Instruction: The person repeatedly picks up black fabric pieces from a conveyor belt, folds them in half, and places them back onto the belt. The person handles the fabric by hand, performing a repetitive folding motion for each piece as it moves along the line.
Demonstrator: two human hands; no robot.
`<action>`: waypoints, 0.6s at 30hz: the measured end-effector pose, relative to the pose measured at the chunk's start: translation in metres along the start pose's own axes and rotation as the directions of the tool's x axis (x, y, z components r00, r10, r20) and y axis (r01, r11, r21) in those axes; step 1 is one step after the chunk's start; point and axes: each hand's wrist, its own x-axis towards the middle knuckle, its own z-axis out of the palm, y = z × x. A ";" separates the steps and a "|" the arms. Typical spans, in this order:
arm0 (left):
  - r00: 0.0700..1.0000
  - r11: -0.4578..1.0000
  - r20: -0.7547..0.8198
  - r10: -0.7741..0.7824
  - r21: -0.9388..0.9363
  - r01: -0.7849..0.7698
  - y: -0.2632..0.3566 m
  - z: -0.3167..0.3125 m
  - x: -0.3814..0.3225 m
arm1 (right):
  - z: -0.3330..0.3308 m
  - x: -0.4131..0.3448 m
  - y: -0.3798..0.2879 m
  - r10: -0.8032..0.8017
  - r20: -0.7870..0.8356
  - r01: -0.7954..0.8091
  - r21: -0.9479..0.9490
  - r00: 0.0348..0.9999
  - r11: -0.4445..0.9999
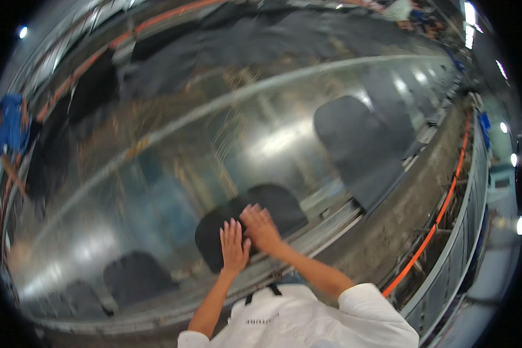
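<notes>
Before me, a dark grey sheet piece with rounded corners (282, 204) lies on a long, shiny metal table (187, 174). My left hand (235, 248) rests on its left part, palm down, with the fingers a little apart. Just to the right, my right hand (261, 228) is over the same piece with fingers spread, slightly blurred; whether it presses on the sheet I cannot tell. The two hands are close together near the table's front edge. Neither hand grips anything. Under the hands, part of the piece is hidden.
Larger dark sheets (356, 139) lie to the right, partly over the front edge. Another dark piece (135, 276) lies to the left. Black material (265, 39) covers the far side. An orange cable or pipe (443, 209) runs along a metal rail at right. A person in blue (11, 126) is at far left.
</notes>
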 end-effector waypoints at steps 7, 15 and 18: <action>0.961 0.969 0.219 0.166 0.143 -0.200 -0.045 -0.027 0.049 | 0.011 0.023 0.007 -0.038 -0.023 0.037 -0.014 0.999 0.999; 0.998 0.923 0.063 0.020 0.383 -0.043 -0.068 -0.037 0.044 | -0.023 0.018 0.079 0.413 -0.303 -0.477 -0.177 0.859 0.861; 0.997 0.897 0.034 -0.064 0.440 0.042 -0.064 -0.015 0.038 | -0.016 0.017 0.022 0.311 -0.209 -0.348 -0.173 0.927 0.921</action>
